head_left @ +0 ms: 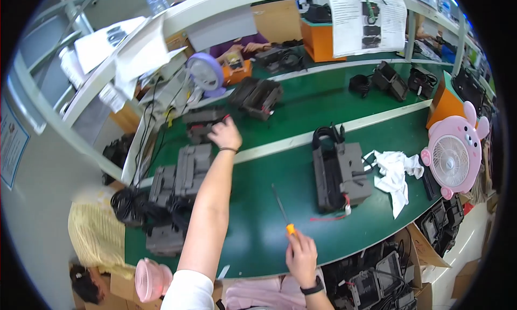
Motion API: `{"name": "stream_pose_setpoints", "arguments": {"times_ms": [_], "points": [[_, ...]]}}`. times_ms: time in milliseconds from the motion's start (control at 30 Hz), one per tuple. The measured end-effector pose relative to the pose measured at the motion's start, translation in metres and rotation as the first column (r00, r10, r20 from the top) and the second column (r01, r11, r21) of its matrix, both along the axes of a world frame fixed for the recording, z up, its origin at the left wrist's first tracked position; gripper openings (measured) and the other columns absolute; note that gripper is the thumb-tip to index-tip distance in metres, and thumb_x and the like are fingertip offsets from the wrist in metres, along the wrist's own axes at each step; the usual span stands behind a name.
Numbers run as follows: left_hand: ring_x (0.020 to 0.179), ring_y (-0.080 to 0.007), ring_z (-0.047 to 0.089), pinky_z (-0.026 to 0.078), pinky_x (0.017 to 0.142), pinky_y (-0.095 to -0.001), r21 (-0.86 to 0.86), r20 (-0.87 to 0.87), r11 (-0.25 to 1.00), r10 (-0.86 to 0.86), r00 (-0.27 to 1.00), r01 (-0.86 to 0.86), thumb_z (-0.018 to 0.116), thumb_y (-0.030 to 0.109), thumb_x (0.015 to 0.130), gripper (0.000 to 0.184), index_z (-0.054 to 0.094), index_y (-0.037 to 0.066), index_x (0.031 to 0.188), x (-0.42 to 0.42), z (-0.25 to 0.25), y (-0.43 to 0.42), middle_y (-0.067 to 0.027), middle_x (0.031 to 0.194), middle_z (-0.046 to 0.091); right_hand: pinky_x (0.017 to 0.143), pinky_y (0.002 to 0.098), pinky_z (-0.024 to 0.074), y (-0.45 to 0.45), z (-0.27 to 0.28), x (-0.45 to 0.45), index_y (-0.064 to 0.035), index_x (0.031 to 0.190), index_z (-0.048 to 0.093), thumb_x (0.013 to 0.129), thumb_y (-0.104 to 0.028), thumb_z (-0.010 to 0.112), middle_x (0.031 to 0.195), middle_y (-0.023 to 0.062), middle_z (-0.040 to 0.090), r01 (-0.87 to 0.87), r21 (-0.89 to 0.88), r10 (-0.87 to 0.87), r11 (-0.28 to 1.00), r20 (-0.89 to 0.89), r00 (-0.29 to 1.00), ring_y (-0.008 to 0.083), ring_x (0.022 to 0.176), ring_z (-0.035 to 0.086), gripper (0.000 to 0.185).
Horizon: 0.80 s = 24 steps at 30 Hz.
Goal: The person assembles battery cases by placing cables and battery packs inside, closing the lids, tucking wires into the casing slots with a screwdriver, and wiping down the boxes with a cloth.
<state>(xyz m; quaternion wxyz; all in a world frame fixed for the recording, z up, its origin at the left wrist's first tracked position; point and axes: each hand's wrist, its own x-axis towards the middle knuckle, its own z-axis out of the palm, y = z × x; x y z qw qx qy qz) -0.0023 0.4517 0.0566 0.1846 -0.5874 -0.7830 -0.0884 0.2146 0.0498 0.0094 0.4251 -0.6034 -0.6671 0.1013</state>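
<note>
My left hand (226, 134) reaches over the white divider to a dark grey box (203, 118) on the far side of the green table, its fingers at the box's right edge by a small red part. Whether they grip it is hidden. Near the table's front edge my right hand (302, 256) is closed around the yellow handle of a screwdriver (291, 229), whose shaft points away from me. An opened grey box (353, 173) with black cables and a red wire lies right of centre. More grey boxes (193, 167) are grouped beneath and left of my left forearm.
A pink fan (450, 154) and white cloth (395, 175) are at the right. A purple fan (206, 73) stands at the back left. Another person's hands (253, 49) are beyond the table. Boxes of dark cases (377, 277) sit below right.
</note>
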Motion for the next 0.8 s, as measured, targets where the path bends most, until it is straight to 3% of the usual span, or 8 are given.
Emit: {"name": "stream_pose_setpoints", "arguments": {"times_ms": [133, 167, 267, 300, 400, 533, 567, 800], "points": [[0.103, -0.0269, 0.064, 0.031, 0.101, -0.0679, -0.100, -0.209, 0.994, 0.022, 0.978, -0.044, 0.057, 0.017, 0.095, 0.076, 0.021, 0.042, 0.158, -0.021, -0.003, 0.032, -0.0137, 0.108, 0.066, 0.089, 0.0421, 0.0505, 0.001, -0.004, 0.000, -0.0090, 0.114, 0.069, 0.078, 0.000, 0.068, 0.121, 0.0122, 0.064, 0.003, -0.020, -0.003, 1.000, 0.003, 1.000, 0.0314, 0.103, 0.061, 0.037], [0.090, -0.0243, 0.067, 0.032, 0.101, -0.0640, -0.080, -0.216, 0.996, 0.008, 0.976, -0.026, 0.054, 0.013, 0.096, 0.080, 0.015, 0.050, 0.156, -0.024, -0.006, 0.042, -0.0138, 0.100, 0.067, 0.089, 0.0416, 0.0502, 0.003, -0.004, 0.001, -0.0097, 0.115, 0.069, 0.078, 0.000, 0.069, 0.122, 0.0117, 0.064, 0.003, -0.027, -0.003, 1.000, 0.004, 1.000, 0.0307, 0.103, 0.061, 0.038], [0.083, -0.0230, 0.068, 0.033, 0.100, -0.0585, -0.159, -0.305, 0.981, -0.157, 0.939, 0.112, 0.052, 0.009, 0.097, 0.082, 0.015, 0.050, 0.156, -0.013, 0.010, 0.054, -0.0149, 0.097, 0.067, 0.086, 0.0386, 0.0506, 0.004, 0.005, 0.005, -0.0113, 0.118, 0.068, 0.077, -0.004, 0.070, 0.123, 0.0098, 0.063, -0.005, -0.024, 0.005, 1.000, 0.016, 1.000, 0.0271, 0.102, 0.061, 0.042], [0.089, -0.0251, 0.067, 0.032, 0.100, -0.0548, -0.171, -0.306, 0.976, -0.185, 0.934, 0.137, 0.052, 0.008, 0.096, 0.080, 0.019, 0.051, 0.156, 0.001, 0.016, 0.052, -0.0159, 0.098, 0.066, 0.086, 0.0375, 0.0506, 0.005, 0.004, 0.005, -0.0123, 0.118, 0.069, 0.076, -0.004, 0.071, 0.123, 0.0084, 0.064, 0.005, -0.028, -0.004, 1.000, 0.029, 1.000, 0.0251, 0.102, 0.061, 0.042], [0.098, -0.0275, 0.065, 0.031, 0.101, -0.0556, -0.108, -0.362, 0.968, -0.251, 0.898, 0.227, 0.050, 0.008, 0.096, 0.074, 0.029, 0.050, 0.153, 0.032, 0.003, 0.061, -0.0172, 0.101, 0.065, 0.086, 0.0429, 0.0513, 0.005, 0.011, 0.007, -0.0097, 0.138, 0.054, 0.099, -0.007, 0.059, 0.123, 0.0093, 0.063, -0.009, 0.048, 0.006, 0.999, 0.063, 0.998, 0.0250, 0.087, 0.065, 0.040], [0.102, -0.0295, 0.064, 0.032, 0.094, -0.0539, -0.130, -0.236, 0.961, -0.269, 0.934, 0.244, 0.069, 0.032, 0.089, 0.044, 0.057, 0.039, 0.130, 0.051, 0.000, 0.062, -0.0145, 0.105, 0.063, 0.085, 0.0367, 0.0507, 0.005, 0.003, 0.005, -0.0132, 0.118, 0.069, 0.076, -0.005, 0.070, 0.124, 0.0076, 0.064, 0.006, -0.023, -0.005, 1.000, 0.030, 1.000, 0.0241, 0.102, 0.061, 0.042], [0.102, -0.0305, 0.063, 0.032, 0.093, -0.0539, -0.092, -0.164, 0.954, -0.297, 0.941, 0.286, 0.076, 0.044, 0.081, 0.041, 0.061, 0.033, 0.118, 0.046, -0.003, 0.066, -0.0138, 0.104, 0.063, 0.085, 0.0360, 0.0498, 0.004, 0.005, 0.006, -0.0129, 0.119, 0.069, 0.077, -0.005, 0.070, 0.125, 0.0073, 0.064, -0.001, -0.038, 0.002, 0.999, 0.027, 1.000, 0.0233, 0.102, 0.061, 0.043], [0.085, -0.0315, 0.066, 0.031, 0.082, -0.0488, 0.015, -0.072, 0.878, -0.476, 0.876, 0.478, 0.068, 0.050, 0.086, 0.029, 0.064, 0.027, 0.104, 0.075, 0.042, 0.009, -0.0148, 0.090, 0.066, 0.088, 0.0379, 0.0475, 0.000, -0.004, 0.004, -0.0097, 0.123, 0.067, 0.080, -0.006, 0.069, 0.133, 0.0084, 0.060, 0.039, -0.013, -0.038, 0.999, 0.084, 0.996, 0.0245, 0.105, 0.059, 0.043]]}}
